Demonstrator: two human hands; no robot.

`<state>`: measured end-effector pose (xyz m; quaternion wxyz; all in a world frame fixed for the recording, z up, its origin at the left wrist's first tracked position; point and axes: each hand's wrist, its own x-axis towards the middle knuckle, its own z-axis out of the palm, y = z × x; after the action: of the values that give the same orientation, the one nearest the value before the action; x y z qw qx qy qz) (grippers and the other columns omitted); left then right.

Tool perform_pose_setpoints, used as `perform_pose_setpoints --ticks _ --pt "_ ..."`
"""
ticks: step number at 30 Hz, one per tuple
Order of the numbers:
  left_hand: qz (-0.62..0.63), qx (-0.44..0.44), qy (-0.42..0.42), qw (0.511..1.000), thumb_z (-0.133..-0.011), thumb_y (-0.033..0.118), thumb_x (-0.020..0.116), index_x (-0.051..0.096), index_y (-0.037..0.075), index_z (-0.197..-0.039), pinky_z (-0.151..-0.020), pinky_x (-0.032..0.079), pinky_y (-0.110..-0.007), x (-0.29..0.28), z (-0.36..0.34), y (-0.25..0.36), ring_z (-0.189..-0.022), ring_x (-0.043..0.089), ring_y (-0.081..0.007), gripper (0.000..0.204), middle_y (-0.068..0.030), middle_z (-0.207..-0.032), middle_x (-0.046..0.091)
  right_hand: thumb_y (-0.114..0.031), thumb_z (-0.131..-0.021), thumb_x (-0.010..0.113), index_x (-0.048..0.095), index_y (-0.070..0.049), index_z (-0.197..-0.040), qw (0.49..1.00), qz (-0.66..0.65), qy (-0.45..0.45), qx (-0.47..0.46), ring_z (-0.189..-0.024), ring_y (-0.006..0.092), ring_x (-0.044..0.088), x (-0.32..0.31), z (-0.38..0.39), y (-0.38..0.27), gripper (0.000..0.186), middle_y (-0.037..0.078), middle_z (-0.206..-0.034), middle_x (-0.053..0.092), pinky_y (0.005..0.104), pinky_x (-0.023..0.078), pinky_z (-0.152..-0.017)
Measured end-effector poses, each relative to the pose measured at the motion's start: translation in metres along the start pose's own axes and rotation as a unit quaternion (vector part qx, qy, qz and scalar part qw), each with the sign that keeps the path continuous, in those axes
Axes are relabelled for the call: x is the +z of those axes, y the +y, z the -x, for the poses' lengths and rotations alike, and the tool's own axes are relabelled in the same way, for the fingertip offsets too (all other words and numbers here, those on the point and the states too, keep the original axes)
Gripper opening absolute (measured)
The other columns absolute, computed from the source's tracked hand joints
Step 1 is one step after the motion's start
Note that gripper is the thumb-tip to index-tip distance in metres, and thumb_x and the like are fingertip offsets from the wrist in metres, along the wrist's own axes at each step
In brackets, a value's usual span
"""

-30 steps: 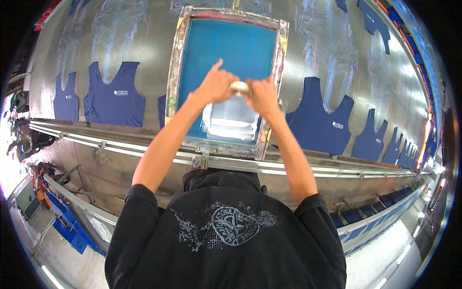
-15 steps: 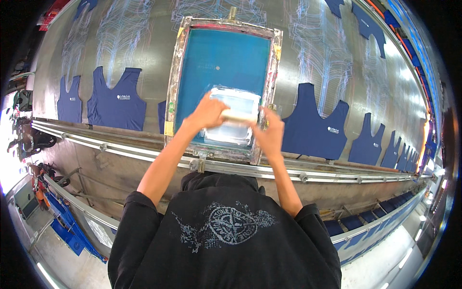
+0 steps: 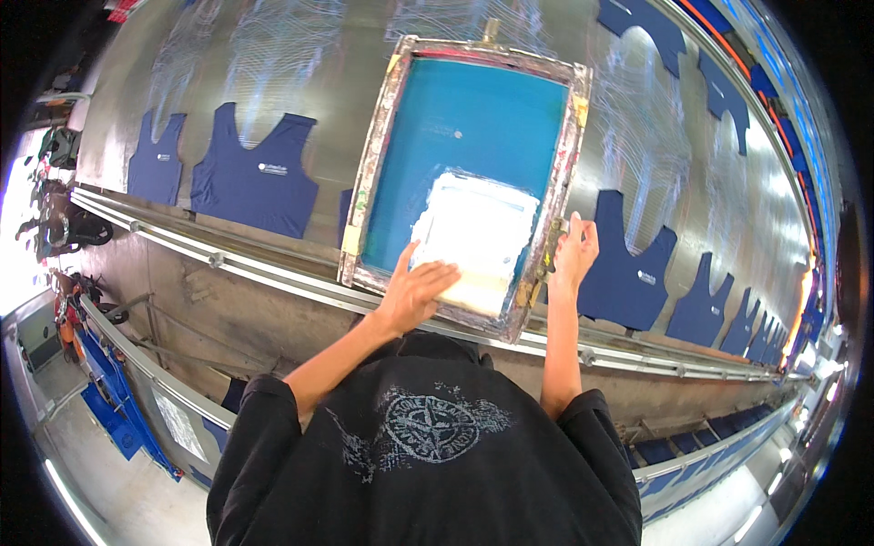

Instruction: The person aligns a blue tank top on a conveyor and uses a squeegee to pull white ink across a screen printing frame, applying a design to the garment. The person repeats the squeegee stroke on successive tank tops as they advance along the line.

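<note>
Item: screen-printing frame (image 3: 381, 164), wooden-edged, paint-stained, with a blue mesh (image 3: 464, 127), lying flat on a long shiny print table (image 3: 300, 55) over one garment position. Contents of frame: a broad patch of white ink (image 3: 478, 238) spread across the lower half of the mesh, near the person's edge; the upper half is bare blue. Left hand (image 3: 414, 291): fingers spread wide and flat, pressing on the near-left part of the frame and mesh beside the ink, holding nothing. Right hand (image 3: 574, 253): curled about the right rail of the frame near its lower corner, gripping it. Step judged in hand: steadying or seating the frame between print strokes; no squeegee can be made out. A next move would call for a firm grip on both rails and a level lift, so the wet ink does not run. Surroundings: dark blue vest pieces (image 3: 259, 177) laid in a row along the table, more (image 3: 628, 273) to the right; a metal guide rail (image 3: 228, 264) along the near edge.
</note>
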<state>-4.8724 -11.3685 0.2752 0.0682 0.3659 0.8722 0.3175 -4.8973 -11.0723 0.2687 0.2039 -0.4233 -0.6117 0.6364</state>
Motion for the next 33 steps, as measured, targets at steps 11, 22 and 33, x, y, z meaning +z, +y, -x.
perform_pose_setpoints --ticks 11,22,33 --pt "-0.063 -0.031 0.009 0.998 -0.074 -0.007 0.062 0.071 0.010 -0.112 -0.125 0.019 -0.056 -0.164 0.095 -0.221 -0.112 0.068 -0.0198 0.042 -0.0036 -0.114 0.075 -0.023 -0.104 0.058 0.050 -0.008 -0.079 0.997 -0.007 -0.067 -0.041 -0.057 0.0052 0.037 0.263 0.130 0.101 0.030 -0.005 -0.064 0.041 0.0271 0.029 -0.053" --pt "-0.031 -0.030 -0.008 0.999 -0.075 -0.006 0.061 0.073 0.010 -0.106 -0.126 0.019 -0.055 -0.232 0.137 -0.333 -0.106 0.070 -0.0192 0.037 -0.0037 -0.107 0.077 -0.029 -0.101 0.055 0.053 -0.002 -0.083 0.969 0.201 -0.007 -0.143 -0.061 0.0202 0.048 0.385 0.192 0.121 0.033 0.007 -0.068 0.051 0.0386 0.040 -0.062" --pt "-0.122 0.012 -0.194 0.973 -0.086 0.024 0.068 0.076 0.016 -0.106 -0.121 0.028 -0.052 -0.281 -0.031 -0.395 -0.101 0.070 -0.0300 0.023 -0.0118 -0.090 0.075 -0.034 -0.091 0.072 0.068 -0.006 -0.111 0.779 0.345 -0.298 -0.431 -0.093 0.0383 0.067 0.442 0.207 -0.001 0.034 0.017 -0.096 0.072 0.0475 0.047 -0.089"
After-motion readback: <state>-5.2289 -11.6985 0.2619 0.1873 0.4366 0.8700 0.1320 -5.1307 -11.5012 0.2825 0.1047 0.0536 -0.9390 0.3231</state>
